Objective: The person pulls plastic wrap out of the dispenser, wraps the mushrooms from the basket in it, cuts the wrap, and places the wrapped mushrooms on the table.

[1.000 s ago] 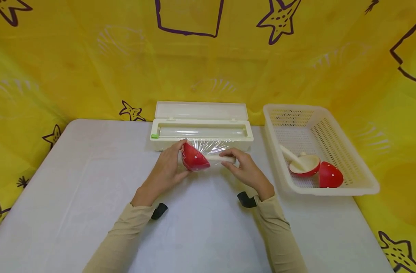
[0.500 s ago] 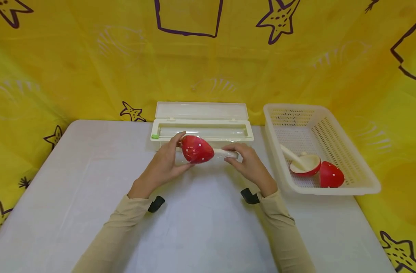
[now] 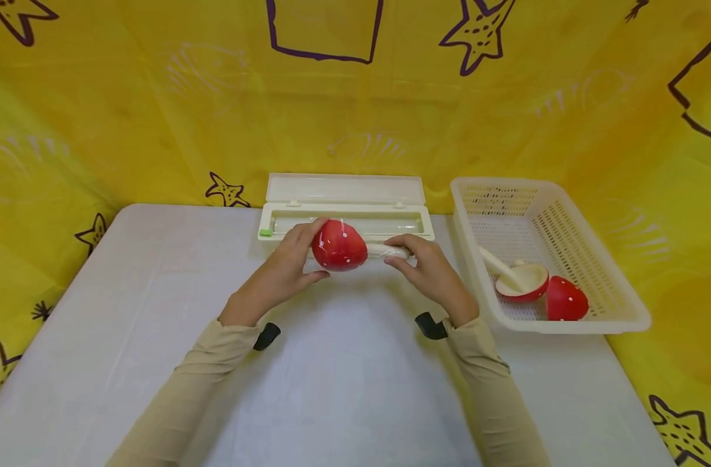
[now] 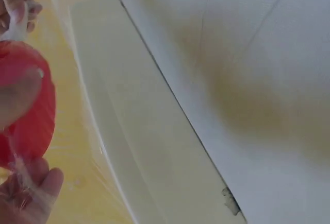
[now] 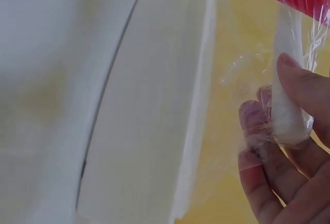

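A red ladle (image 3: 340, 245) with white dots and a white handle is held in front of the cling film box (image 3: 345, 188). My left hand (image 3: 281, 275) grips its rounded bowl, thumb below and fingers over the upper side. At the other end my right hand (image 3: 428, 269) pinches the handle (image 5: 286, 95) between thumb and fingers. Clear cling film (image 5: 249, 149) wraps the ladle, with loose folds stretched over my right fingertips in the right wrist view. The film roll (image 3: 355, 225) lies inside the box, whose lid is raised.
To the right stands a white plastic basket (image 3: 566, 326) with another red-and-white ladle (image 3: 521, 285) and a red dotted piece (image 3: 566, 299) in it. A yellow patterned cloth (image 3: 355, 117) hangs behind the white-covered table (image 3: 344, 389).
Both hands have lifted the ladle away toward the box and rolled it, so the outside of its bowl faces up more. Film stretched from the box now gathers around the handle.
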Demonstrator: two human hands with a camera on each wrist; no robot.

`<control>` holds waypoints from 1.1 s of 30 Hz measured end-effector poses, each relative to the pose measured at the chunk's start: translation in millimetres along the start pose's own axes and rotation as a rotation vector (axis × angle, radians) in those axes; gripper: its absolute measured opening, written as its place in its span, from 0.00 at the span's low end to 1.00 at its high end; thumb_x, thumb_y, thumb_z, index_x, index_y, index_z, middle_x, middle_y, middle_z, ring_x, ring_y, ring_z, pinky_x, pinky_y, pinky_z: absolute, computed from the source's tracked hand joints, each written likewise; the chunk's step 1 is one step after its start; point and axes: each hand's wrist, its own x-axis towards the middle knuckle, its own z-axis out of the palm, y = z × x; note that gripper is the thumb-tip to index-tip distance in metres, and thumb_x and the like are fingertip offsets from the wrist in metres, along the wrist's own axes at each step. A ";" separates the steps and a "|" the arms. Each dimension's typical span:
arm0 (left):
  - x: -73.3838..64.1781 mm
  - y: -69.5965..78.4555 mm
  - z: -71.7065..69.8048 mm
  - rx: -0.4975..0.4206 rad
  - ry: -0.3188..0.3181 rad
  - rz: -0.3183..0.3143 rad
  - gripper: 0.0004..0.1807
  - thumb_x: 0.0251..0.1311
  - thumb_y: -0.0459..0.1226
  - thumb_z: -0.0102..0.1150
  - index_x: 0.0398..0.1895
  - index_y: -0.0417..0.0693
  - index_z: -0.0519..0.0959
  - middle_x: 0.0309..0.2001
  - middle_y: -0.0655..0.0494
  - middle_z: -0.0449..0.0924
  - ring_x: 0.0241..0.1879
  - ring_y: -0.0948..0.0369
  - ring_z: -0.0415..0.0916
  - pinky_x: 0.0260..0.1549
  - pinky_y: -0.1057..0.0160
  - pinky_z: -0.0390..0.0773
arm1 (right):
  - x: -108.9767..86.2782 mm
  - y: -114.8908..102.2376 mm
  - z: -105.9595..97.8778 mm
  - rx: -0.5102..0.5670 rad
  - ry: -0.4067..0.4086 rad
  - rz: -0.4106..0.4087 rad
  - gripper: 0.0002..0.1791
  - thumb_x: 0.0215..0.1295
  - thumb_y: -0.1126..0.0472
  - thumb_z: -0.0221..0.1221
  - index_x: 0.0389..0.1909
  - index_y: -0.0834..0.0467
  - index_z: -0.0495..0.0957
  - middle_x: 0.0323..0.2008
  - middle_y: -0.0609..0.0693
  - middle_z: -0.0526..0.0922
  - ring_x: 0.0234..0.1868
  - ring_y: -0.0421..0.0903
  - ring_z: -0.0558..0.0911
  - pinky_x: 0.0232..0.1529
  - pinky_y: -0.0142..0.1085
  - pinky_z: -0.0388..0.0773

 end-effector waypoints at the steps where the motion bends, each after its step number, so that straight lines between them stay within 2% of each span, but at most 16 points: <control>1: 1.5 0.4 -0.2 0.022 0.010 0.004 0.54 0.44 0.32 0.79 0.74 0.47 0.55 0.61 0.42 0.69 0.63 0.49 0.67 0.56 0.48 0.79 | 0.5 -0.1 -0.6 -0.001 0.002 0.002 0.18 0.59 0.66 0.68 0.50 0.65 0.80 0.42 0.57 0.87 0.37 0.50 0.81 0.40 0.41 0.78; 5: 9.6 0.6 -4.3 0.048 0.038 0.020 0.52 0.46 0.31 0.77 0.73 0.45 0.56 0.64 0.41 0.67 0.65 0.48 0.66 0.59 0.47 0.77 | 4.9 -1.4 -4.3 -0.004 0.015 0.003 0.18 0.60 0.65 0.67 0.51 0.65 0.80 0.42 0.58 0.87 0.37 0.51 0.81 0.40 0.43 0.78; 9: 17.9 -2.0 -10.8 -0.035 0.016 0.040 0.53 0.48 0.30 0.75 0.75 0.43 0.53 0.70 0.43 0.63 0.66 0.49 0.66 0.60 0.49 0.77 | 12.0 -3.0 -9.3 -0.048 0.022 -0.004 0.18 0.63 0.64 0.65 0.52 0.65 0.80 0.45 0.58 0.86 0.38 0.52 0.80 0.43 0.46 0.78; 14: 23.2 -7.1 -12.1 -0.132 -0.043 0.036 0.55 0.52 0.30 0.73 0.78 0.52 0.48 0.71 0.44 0.62 0.64 0.50 0.68 0.56 0.49 0.79 | 22.3 -4.5 -13.0 -0.044 -0.010 0.025 0.18 0.66 0.62 0.63 0.55 0.64 0.79 0.49 0.59 0.85 0.40 0.52 0.80 0.45 0.47 0.78; 17: 24.6 -8.5 -9.5 -0.115 -0.064 -0.006 0.58 0.49 0.30 0.75 0.78 0.55 0.47 0.68 0.41 0.63 0.66 0.48 0.66 0.60 0.45 0.76 | 26.5 -4.1 -13.1 -0.024 -0.031 0.042 0.19 0.67 0.62 0.62 0.57 0.64 0.77 0.49 0.59 0.85 0.42 0.53 0.80 0.47 0.47 0.78; 22: 28.4 -8.1 -8.0 -0.041 -0.046 -0.067 0.57 0.46 0.32 0.78 0.76 0.55 0.51 0.62 0.39 0.67 0.64 0.45 0.69 0.61 0.42 0.74 | 28.9 -3.1 -13.7 0.001 -0.048 0.045 0.19 0.67 0.63 0.62 0.57 0.64 0.77 0.51 0.58 0.84 0.43 0.52 0.81 0.48 0.48 0.78; 28: 35.0 -10.1 -14.2 -0.066 -0.066 -0.031 0.53 0.48 0.31 0.76 0.75 0.48 0.53 0.68 0.42 0.65 0.68 0.47 0.64 0.63 0.42 0.72 | 30.4 -2.0 -15.3 0.026 -0.080 0.054 0.20 0.67 0.63 0.62 0.57 0.64 0.76 0.52 0.59 0.83 0.43 0.52 0.77 0.46 0.43 0.74; 33: 38.9 -13.4 -16.7 -0.066 -0.074 -0.019 0.52 0.49 0.33 0.76 0.74 0.46 0.54 0.66 0.41 0.68 0.66 0.45 0.67 0.64 0.41 0.71 | 32.4 0.6 -15.0 0.012 -0.070 0.053 0.21 0.62 0.65 0.67 0.55 0.65 0.77 0.49 0.60 0.84 0.40 0.51 0.76 0.42 0.38 0.71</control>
